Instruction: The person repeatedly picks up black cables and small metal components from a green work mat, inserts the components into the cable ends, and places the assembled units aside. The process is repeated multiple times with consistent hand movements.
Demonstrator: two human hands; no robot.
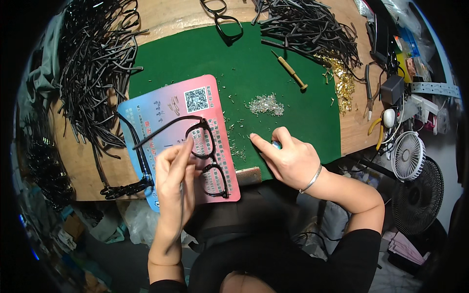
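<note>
My left hand [173, 171] is closed, fingers pinched around a slim dark glasses temple [182, 207] that runs down along my wrist. Right beside it a black glasses frame [213, 161] lies on a pink-and-blue printed card [225, 146], one temple [168, 128] stretching out to the left. My right hand [295, 158] curls over the green mat, its index fingertip at the mat near scattered tiny screws [238, 151]. A bluish-white bit of something [277, 145] shows under its fingers; the rest is hidden. Beyond that hand is a pile of small clear-silver parts [266, 105].
Black temples are heaped at left [97, 78] and far right [312, 24]. A brass-coloured screwdriver [292, 72] lies on the green mat [195, 53], near gold-coloured small parts [343, 85]. Pliers [369, 93] and a white fan [408, 155] are at right. Another glasses frame [228, 29] is at the back.
</note>
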